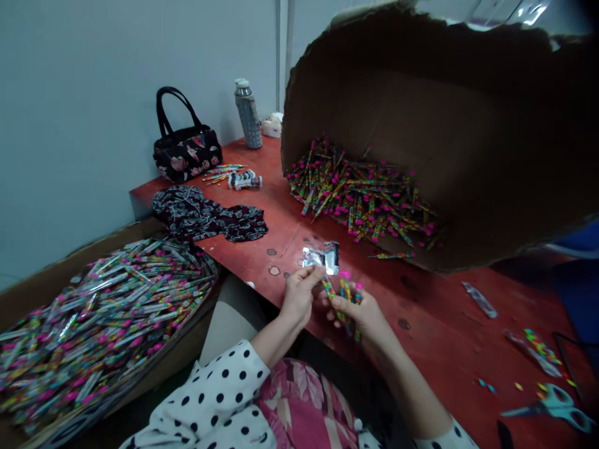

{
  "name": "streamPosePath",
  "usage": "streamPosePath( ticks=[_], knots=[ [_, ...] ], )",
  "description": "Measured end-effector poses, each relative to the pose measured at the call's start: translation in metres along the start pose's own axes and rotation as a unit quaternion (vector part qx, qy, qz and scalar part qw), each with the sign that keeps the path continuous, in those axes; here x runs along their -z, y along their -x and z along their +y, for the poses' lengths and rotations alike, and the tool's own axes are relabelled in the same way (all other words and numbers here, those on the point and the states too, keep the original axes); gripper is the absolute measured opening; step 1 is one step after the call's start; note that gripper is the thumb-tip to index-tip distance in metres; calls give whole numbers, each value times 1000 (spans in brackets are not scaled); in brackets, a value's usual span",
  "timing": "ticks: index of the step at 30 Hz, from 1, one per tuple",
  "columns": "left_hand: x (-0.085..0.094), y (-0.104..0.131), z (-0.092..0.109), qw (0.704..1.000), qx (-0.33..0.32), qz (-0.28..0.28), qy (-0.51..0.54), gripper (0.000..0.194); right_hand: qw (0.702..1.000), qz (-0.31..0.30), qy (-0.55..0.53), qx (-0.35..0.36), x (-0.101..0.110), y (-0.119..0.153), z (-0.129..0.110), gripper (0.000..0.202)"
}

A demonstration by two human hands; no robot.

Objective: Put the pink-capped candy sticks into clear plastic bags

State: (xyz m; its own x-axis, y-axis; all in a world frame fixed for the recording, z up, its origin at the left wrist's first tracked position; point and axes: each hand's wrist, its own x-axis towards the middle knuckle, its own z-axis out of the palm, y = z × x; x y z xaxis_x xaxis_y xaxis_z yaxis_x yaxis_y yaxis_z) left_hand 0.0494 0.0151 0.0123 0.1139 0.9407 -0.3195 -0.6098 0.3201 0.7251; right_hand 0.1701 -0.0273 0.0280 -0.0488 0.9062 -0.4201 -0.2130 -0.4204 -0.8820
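Several colourful pencils with pink ends [346, 293] are in my right hand [358, 312], its fingers wrapped round them near the table's front edge. My left hand [299, 293] is closed in a pinch on a shiny silver and clear wrapper [321, 257], just left of the pencils. The wrapper's far end sticks out beyond my left fingertips, over the red table [285, 212]. One pencil leans towards my left fingertips; whether they touch it is hard to tell.
A large cardboard box [421, 112] lies open with loose pencils [360, 193]. Wrapped pencils [112, 305] fill another box at the left. A floral bag [187, 153], flask [250, 118], dark cloth [206, 215] and scissors [552, 405] are on the table.
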Motion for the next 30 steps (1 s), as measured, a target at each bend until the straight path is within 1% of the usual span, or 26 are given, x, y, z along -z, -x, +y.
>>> streamPosePath(
  ticks=[2,3,6,9,14,16,17,18,19,20,21,22,23,24,25,26,27,28,29,30],
  knots=[
    [1,-2,4,999,-28,25,35,19,1000,-8,-16,-25,0,6,6,34],
    [1,-2,4,998,-27,30,42,19,999,1,-20,-26,0,8,8,32],
    [-1,4,-1,999,24,13,29,23,999,28,-31,-1,-1,5,13,31],
    [-4,11,-7,998,57,-6,8,26,998,33,-41,17,-3,-4,11,33],
    [-6,12,-12,998,55,-1,-8,27,999,20,-39,27,-10,-12,7,36],
    [-5,12,-8,999,54,4,-2,27,999,12,-42,31,-13,-13,8,37],
    [-2,13,-3,999,46,10,2,27,998,9,-45,32,-14,-13,8,38],
    [2,14,5,999,26,23,10,27,998,11,-47,32,-14,-13,9,37],
    [8,15,15,999,-6,41,26,27,998,16,-51,32,-14,-13,9,36],
    [16,16,26,995,-53,70,45,28,998,24,-55,32,-12,-13,8,35],
    [24,17,39,986,-108,102,71,31,997,33,-61,35,-9,-13,8,33],
    [32,17,50,974,-161,130,97,39,996,44,-68,37,-5,-13,8,31],
    [39,17,59,959,-207,163,105,47,995,53,-77,39,-1,-14,7,30],
    [44,15,65,950,-237,183,92,53,993,62,-88,41,4,-15,6,30],
    [47,13,67,949,-252,183,48,54,992,69,-100,42,8,-16,5,30],
    [46,9,64,952,-257,162,-32,51,990,76,-113,41,11,-17,4,31],
    [42,3,58,949,-258,121,-137,45,988,83,-124,40,14,-18,4,31],
    [36,-4,49,929,-258,68,-258,39,986,90,-133,38,17,-19,3,32],
    [28,-11,39,887,-260,8,-381,34,985,96,-139,37,19,-19,2,32],
    [20,-20,28,832,-270,-37,-483,31,985,98,-140,37,21,-19,1,33]
  ],
)
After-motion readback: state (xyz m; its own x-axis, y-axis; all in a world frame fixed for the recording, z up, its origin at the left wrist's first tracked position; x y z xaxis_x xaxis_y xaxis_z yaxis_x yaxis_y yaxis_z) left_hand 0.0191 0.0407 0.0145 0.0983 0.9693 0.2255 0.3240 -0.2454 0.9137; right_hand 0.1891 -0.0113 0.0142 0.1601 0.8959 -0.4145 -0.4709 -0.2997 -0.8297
